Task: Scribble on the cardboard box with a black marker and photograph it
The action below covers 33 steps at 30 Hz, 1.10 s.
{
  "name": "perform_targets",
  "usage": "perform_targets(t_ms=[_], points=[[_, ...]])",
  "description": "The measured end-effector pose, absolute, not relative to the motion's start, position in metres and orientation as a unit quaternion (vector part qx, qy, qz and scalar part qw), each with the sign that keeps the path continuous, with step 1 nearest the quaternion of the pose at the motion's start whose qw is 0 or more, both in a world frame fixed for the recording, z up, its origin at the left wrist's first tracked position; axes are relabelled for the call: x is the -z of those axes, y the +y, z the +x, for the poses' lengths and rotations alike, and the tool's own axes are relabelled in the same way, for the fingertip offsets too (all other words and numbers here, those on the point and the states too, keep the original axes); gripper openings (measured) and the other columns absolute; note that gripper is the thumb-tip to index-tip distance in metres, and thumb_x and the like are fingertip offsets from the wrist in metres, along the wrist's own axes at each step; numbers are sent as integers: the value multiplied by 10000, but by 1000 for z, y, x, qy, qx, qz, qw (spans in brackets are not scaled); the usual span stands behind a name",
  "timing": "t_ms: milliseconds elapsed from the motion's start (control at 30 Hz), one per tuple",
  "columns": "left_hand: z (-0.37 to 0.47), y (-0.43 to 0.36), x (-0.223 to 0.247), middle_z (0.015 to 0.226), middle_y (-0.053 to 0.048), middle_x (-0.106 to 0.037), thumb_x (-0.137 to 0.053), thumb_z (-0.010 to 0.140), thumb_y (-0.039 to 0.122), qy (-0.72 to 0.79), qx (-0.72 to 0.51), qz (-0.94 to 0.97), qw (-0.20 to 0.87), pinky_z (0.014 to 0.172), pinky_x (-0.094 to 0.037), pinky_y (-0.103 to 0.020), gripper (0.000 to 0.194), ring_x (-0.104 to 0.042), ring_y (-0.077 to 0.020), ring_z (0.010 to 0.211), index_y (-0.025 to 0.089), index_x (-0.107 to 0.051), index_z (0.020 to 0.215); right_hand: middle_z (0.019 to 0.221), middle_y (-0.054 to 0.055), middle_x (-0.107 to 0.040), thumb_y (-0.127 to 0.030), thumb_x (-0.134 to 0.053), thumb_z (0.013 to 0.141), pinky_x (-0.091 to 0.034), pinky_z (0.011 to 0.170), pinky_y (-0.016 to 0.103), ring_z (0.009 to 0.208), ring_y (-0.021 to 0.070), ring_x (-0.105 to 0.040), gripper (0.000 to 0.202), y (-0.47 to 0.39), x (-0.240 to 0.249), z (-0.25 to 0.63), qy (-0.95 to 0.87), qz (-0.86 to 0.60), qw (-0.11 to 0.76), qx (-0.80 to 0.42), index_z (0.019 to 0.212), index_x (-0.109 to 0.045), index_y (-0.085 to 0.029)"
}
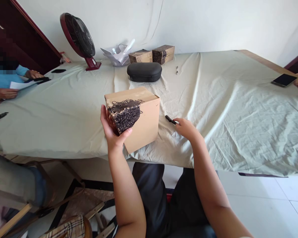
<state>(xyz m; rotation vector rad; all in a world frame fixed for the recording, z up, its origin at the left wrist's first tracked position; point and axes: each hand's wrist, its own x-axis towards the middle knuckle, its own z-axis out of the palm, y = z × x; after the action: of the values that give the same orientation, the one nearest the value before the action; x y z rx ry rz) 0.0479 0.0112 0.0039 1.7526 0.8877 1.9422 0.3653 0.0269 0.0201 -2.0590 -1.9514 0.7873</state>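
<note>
A cardboard box [145,120] sits near the table's front edge, with dense black scribbles over its left corner and top edge. My left hand [115,134] grips that scribbled corner, thumb on the front face and fingers around the left side. To the right of the box, my right hand [186,128] holds a black pen [169,119] between thumb and fingers, low over the cloth. The pen's far end points toward the box and stays apart from it.
Behind the box lie a black hard case [144,72], two scribbled boxes [167,54], a plastic basket [116,56] and a fan [79,38]. A small pen [177,70] lies farther right. People sit at both ends; a tablet [283,80] is at right.
</note>
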Motion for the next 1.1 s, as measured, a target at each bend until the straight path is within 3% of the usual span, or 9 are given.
perform_targets(t_ms=[100, 267, 367, 433, 533, 633, 733, 900, 1100], points=[[50, 9, -6, 1744, -85, -385, -959, 667, 619, 328, -683, 626, 184, 1351, -348, -560, 1214, -369, -398, 1653, 431, -331, 1689, 1457, 143, -743, -111, -439, 986, -536, 1097, 435, 1358, 322, -682, 629, 21, -28, 378, -661, -685, 109, -286, 1560, -657, -247], [58, 4, -10, 1747, -109, -364, -909, 700, 694, 348, -662, 642, 171, 1357, -322, -577, 1208, -339, -414, 1665, 408, -292, 1698, 953, 64, -758, -181, -513, 964, -562, 539, 267, 620, 154, -733, 549, 11, -42, 398, -587, -631, 302, -408, 1461, -730, -267], [61, 1, -12, 1744, -135, -349, -878, 683, 762, 368, -634, 660, 166, 1327, -359, -607, 1257, -334, -442, 1660, 394, -248, 1707, 1018, 77, -760, -313, -605, 967, -604, 546, 276, 721, 194, -807, 281, 6, -52, 400, -540, -500, 493, -465, 1120, -811, -200], [61, -2, -13, 1734, -146, -352, -870, 664, 793, 378, -610, 674, 175, 1292, -404, -625, 1288, -365, -461, 1638, 398, -230, 1708, 1085, 62, -789, -361, -717, 922, -623, 588, 290, 780, 201, -817, 233, 3, -59, 395, -521, -414, 570, -482, 1119, -760, -246], [62, -7, -17, 1729, -149, -352, -865, 670, 798, 376, -579, 695, 201, 1242, -464, -636, 1289, -434, -464, 1591, 418, -205, 1711, 908, -27, -758, -386, -849, 861, -535, 542, 255, 638, 134, -706, 301, 0, -69, 383, -511, -340, 661, -432, 1088, -666, -314], [63, -12, -22, 1755, -146, -301, -870, 681, 777, 366, -557, 714, 216, 1224, -492, -625, 1270, -464, -458, 1569, 425, -215, 1711, 596, -96, -508, -480, -800, 946, -396, 486, 265, 470, 113, -463, 242, -6, -79, 369, -513, -282, 729, -356, 982, -618, -323], [62, -20, -29, 1773, -138, -259, -874, 707, 732, 363, -530, 733, 224, 1240, -482, -625, 1254, -442, -453, 1586, 427, -201, 1720, 501, -94, -407, -569, -660, 1038, -325, 474, 310, 433, 136, -330, 262, -16, -89, 356, -516, -254, 752, -323, 1018, -696, -310], [60, -34, -43, 1778, -144, -249, -917, 735, 589, 367, -465, 778, 208, 1259, -452, -672, 1308, -373, -467, 1627, 418, -116, 1755, 689, -37, -623, -503, -752, 983, -369, 477, 311, 522, 139, -517, 227, -34, -95, 339, -556, -257, 734, -292, 955, -727, -278], [60, -42, -53, 1774, -117, -265, -974, 691, 492, 371, -444, 790, 201, 1338, -351, -676, 1354, -293, -470, 1669, 425, -139, 1755, 672, -47, -621, -351, -796, 957, -398, 481, 303, 506, 124, -498, 153, -54, -102, 324, -616, -322, 675, -247, 852, -709, -283]])
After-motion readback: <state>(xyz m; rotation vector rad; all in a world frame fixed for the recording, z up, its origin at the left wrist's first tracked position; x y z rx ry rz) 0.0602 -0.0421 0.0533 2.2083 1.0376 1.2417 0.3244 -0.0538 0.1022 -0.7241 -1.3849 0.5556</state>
